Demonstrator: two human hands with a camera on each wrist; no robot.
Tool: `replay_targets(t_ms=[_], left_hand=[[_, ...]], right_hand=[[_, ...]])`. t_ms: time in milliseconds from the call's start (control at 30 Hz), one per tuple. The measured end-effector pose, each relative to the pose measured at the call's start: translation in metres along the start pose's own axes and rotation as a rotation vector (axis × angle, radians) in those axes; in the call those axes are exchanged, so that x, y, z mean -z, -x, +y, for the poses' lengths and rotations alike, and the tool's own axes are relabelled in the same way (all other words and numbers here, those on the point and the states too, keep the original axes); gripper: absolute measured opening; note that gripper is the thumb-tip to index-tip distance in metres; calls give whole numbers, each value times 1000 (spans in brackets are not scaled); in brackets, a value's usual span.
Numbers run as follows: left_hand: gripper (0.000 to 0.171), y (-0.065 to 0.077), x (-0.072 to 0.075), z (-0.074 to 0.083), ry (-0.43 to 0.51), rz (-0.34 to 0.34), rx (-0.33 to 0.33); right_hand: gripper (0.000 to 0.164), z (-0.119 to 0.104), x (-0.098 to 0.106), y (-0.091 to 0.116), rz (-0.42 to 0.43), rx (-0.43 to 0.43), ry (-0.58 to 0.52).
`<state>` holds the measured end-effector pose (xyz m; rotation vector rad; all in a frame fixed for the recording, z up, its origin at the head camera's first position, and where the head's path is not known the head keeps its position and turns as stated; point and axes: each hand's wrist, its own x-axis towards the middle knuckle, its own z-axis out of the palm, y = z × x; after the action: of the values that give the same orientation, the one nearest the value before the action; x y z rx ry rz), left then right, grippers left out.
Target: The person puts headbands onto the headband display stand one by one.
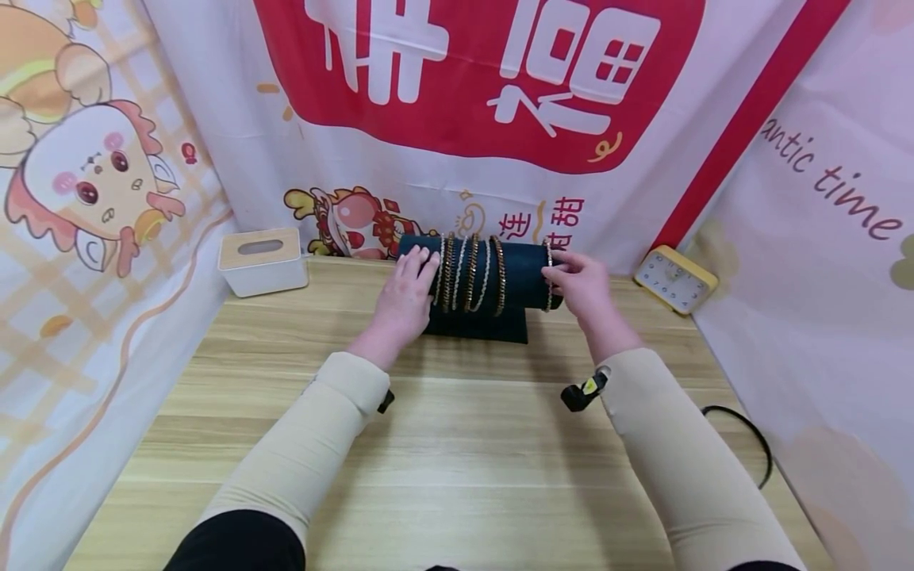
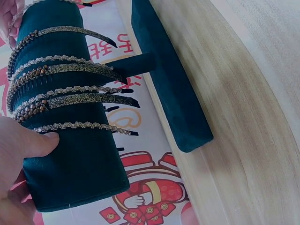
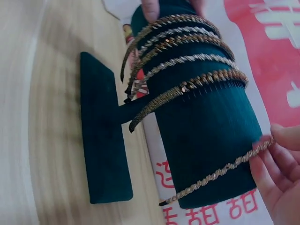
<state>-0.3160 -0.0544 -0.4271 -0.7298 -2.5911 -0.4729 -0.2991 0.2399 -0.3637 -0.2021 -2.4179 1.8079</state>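
Observation:
A dark green velvet headband stand (image 1: pixel 524 274), a horizontal roll on a flat base, stands at the back of the table. Several beaded headbands (image 1: pixel 471 274), gold-brown and silver, sit side by side around its left half. My left hand (image 1: pixel 407 297) holds the roll's left end, thumb on the front beside the outermost silver headband (image 2: pixel 84 125) and fingers over the top. At the roll's other end, my right hand (image 1: pixel 581 289) pinches a thin sparkly headband (image 3: pixel 218 172) by its upper part. That headband lies around the roll, apart from the others, its black tip hanging at the front.
A white tissue box (image 1: pixel 264 274) with a wooden lid stands at the back left. Toward the back right is a yellow clock (image 1: pixel 675 279). A black cable (image 1: pixel 750 428) curves along the right edge of the wooden table (image 1: pixel 464 452). Printed cloth hangs behind and at both sides.

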Motion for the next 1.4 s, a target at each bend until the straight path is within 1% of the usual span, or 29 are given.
replay_targets(t_ms=[133, 200, 267, 333, 433, 500, 533, 600, 667, 767, 867, 967, 1100, 1267, 1333, 1400], left_hand=[[66, 0, 0, 1, -3, -8, -1], [66, 0, -1, 1, -5, -11, -1], [66, 0, -1, 1, -5, -11, -1], [66, 0, -1, 1, -2, -12, 0], [66, 0, -1, 2, 2, -16, 3], [66, 0, 0, 2, 5, -22, 6], [65, 0, 0, 2, 7, -25, 8], [65, -1, 1, 3, 5, -28, 9], [65, -1, 1, 3, -2, -30, 5], [66, -1, 1, 3, -18, -31, -2], [66, -2, 0, 3, -25, -32, -6], [66, -2, -1, 4, -26, -37, -9], [66, -3, -3, 6, -28, -42, -21], [65, -4, -5, 8, -31, -41, -26], [65, -4, -5, 8, -34, -43, -28], [66, -3, -6, 8, -36, -47, -30]], right_hand=[[44, -1, -3, 2, 43, 84, 227], [46, 0, -3, 3, 55, 151, 329], [50, 3, -1, 5, 58, 244, 447], [57, 7, 3, 6, 33, 353, 561], [71, 15, 9, 8, -36, 491, 741], [77, 20, 11, 8, -90, 554, 845], [79, 23, 12, 8, -111, 570, 883], [79, 28, 13, 7, -129, 604, 940], [77, 33, 13, 6, -128, 652, 982], [75, 36, 12, 5, -115, 719, 1016], [76, 35, 8, 4, -106, 780, 1042], [76, 33, 1, 4, -100, 817, 1053], [76, 29, -9, 4, -103, 822, 1058], [78, 27, -16, 7, -117, 784, 1070], [80, 27, -16, 8, -111, 778, 1055], [82, 28, -13, 9, -87, 798, 1008]])
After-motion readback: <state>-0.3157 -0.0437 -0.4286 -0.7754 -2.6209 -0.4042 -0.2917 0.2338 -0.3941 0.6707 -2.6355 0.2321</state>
